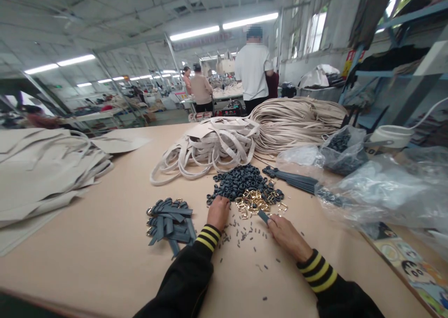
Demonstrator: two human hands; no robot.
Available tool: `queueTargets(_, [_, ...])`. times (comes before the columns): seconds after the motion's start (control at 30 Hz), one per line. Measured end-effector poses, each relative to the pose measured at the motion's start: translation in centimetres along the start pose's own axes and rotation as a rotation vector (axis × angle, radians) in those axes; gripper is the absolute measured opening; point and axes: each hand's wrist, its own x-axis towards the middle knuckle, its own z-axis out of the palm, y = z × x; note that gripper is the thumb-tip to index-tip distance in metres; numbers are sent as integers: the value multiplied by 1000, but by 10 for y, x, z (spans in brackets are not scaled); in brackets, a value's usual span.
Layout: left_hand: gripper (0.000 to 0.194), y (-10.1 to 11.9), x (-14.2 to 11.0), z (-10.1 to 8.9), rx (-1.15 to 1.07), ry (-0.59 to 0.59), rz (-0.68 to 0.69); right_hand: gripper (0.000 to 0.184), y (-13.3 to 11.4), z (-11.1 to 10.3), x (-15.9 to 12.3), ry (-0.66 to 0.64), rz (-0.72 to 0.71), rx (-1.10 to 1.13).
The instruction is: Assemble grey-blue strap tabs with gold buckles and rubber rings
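My right hand (pixel 285 234) pinches a short dark grey strap (pixel 263 216) that points toward a heap of gold metal buckles (pixel 255 200). At the near left edge of a pile of small dark grey loops (pixel 241 180) is my left hand (pixel 219 213). Its fingers are curled together, and whatever they hold is hidden. Left of it lies a stack of short dark grey straps (pixel 171 222) with gold hardware at their ends. Small dark bits (pixel 243 234) are scattered on the tabletop between my hands.
Beige straps (pixel 217 143) and a thick bundle of beige cords (pixel 297 117) lie behind the piles. Beige fabric panels (pixel 42 169) are stacked at left. Long dark strips (pixel 294 180), plastic bags (pixel 378 192) and a white container (pixel 392 136) stand at right. People (pixel 254 71) stand beyond the table (pixel 115 276).
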Motion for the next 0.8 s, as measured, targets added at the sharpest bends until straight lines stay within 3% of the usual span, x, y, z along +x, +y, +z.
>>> queueTargets(0.3, [11,4,-5,2,-89,-4,-37,25,-1,0,-1,5,-10,21])
queueTargets(0.4, [9,15,-23,3,-373,57,-27,25,-2,2,-3,30,-96,58])
queueTargets(0.47, [12,23,-39,7,-652,16,-56,25,-6,5,-6,24,-157,76])
queueTargets(0.57, [23,36,-60,12,-1102,-179,-263,24,-13,8,-11,25,-215,88])
queueTargets(0.63, [25,42,-68,13,-1343,-230,-420,23,-17,10,-14,44,-232,96])
queueTargets(0.7, [25,47,-71,13,-1486,-192,-513,23,-17,13,-15,61,-234,94])
queueTargets(0.8, [26,50,-70,12,-1523,-150,-562,24,-16,17,-14,69,-226,65])
